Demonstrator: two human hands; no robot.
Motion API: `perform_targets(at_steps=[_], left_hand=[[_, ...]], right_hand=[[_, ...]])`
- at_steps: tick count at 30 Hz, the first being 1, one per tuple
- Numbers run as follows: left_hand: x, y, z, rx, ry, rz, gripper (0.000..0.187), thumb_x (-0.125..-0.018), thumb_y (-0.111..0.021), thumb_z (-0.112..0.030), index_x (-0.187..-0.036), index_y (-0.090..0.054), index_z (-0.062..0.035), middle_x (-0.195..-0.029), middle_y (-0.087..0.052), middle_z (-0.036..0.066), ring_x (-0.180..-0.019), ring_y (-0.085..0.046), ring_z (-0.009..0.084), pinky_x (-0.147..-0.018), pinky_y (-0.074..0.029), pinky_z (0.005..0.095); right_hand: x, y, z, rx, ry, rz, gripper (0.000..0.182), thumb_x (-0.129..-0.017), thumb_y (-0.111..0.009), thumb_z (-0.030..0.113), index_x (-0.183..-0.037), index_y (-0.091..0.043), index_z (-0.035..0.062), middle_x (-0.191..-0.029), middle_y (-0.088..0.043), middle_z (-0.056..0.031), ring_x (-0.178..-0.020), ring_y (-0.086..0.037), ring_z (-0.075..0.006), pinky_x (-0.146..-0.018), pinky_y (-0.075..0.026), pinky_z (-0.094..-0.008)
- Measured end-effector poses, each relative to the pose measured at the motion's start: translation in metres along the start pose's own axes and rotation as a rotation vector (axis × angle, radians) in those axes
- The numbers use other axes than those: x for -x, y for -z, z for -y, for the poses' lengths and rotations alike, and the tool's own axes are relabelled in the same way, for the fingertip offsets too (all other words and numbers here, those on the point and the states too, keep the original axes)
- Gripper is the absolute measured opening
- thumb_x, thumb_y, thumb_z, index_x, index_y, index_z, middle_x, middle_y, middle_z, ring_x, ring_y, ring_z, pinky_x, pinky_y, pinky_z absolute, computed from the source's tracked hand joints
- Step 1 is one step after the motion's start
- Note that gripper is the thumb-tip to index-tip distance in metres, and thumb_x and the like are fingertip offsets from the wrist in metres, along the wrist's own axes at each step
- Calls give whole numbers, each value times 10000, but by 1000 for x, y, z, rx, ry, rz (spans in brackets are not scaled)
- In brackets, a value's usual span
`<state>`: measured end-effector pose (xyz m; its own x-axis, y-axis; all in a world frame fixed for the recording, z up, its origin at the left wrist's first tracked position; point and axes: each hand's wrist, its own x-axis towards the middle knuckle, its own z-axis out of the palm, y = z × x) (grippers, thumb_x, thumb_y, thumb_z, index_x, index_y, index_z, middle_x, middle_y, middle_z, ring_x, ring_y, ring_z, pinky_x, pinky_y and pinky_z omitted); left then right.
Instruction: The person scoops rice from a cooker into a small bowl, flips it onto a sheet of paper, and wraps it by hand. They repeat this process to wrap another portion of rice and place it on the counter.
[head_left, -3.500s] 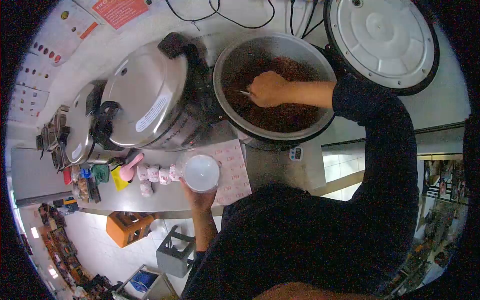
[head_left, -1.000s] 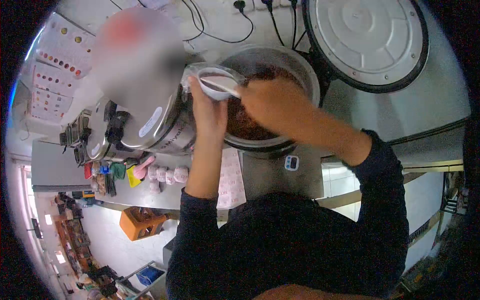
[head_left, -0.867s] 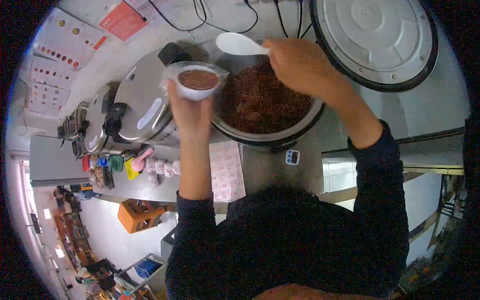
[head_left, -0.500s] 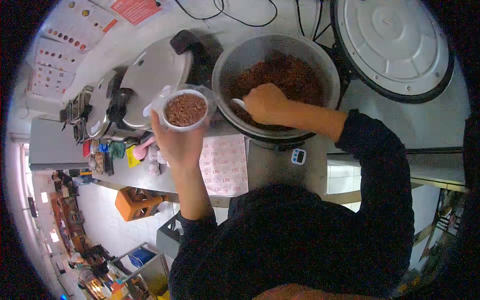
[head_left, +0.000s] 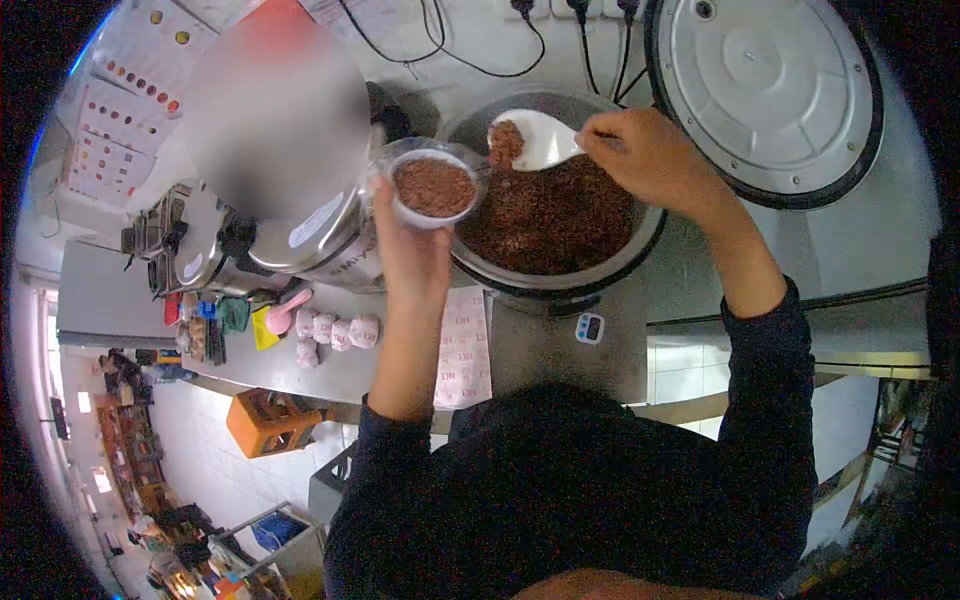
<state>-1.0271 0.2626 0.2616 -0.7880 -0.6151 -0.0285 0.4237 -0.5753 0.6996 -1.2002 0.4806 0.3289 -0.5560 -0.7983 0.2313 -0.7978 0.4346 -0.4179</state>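
Observation:
My left hand (head_left: 415,275) is closed around a small white bowl (head_left: 436,218), with clear plastic film around its rim. Reddish-brown rice (head_left: 434,187) fills the bowl nearly to the top. My right hand (head_left: 655,160) grips the handle of a white rice paddle (head_left: 548,140) above a large round cooker pot (head_left: 645,240). A clump of rice (head_left: 508,143) sits on the paddle's tip, close to the bowl's right side. More dark reddish rice (head_left: 560,225) lies inside the pot.
The cooker's raised lid (head_left: 770,95) stands at the right. More steel cookers (head_left: 325,245) are at the left, one partly behind a blurred patch. Below lie printed paper (head_left: 465,350), several wrapped bundles (head_left: 340,332), a pink scoop (head_left: 288,312) and a timer (head_left: 590,328). An orange stool (head_left: 270,420) stands below the counter.
My right hand has risen out of the pot and moved right, bringing up the paddle with rice on it. My left hand has carried the bowl rightward to the pot's rim.

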Motion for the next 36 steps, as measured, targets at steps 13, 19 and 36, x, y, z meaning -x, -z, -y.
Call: perform_targets(at_steps=[13,19,36], left_hand=[[-7,-41,31,60,-10,-3,480,-1008,-427,-490,-1246,-552,-93,-1189,-630,85,-1117,-599,239,-949,-497,410],[-7,-42,29,164,65,122,537,-994,-423,-536,-1235,-567,-79,-1209,-634,89,-1135,-601,253,-990,-480,444],[-9,-32,21,-157,54,-40,554,-1005,-402,-550,-1201,-573,-61,-1141,-655,103,-1111,-621,260,-999,-491,425]], right_hand=[[36,-12,36,73,71,-261,212,-960,-516,176,-1091,-616,42,-777,-603,-99,-654,-623,-266,-582,-519,-359],[15,-53,19,-390,-286,74,590,-1007,-397,462,-738,-682,21,-742,-660,-250,-740,-670,-412,-702,-524,-516],[0,-75,46,10,-140,-110,609,-1028,-372,384,-698,-678,-27,-664,-620,-280,-674,-657,-434,-723,-523,-530]])
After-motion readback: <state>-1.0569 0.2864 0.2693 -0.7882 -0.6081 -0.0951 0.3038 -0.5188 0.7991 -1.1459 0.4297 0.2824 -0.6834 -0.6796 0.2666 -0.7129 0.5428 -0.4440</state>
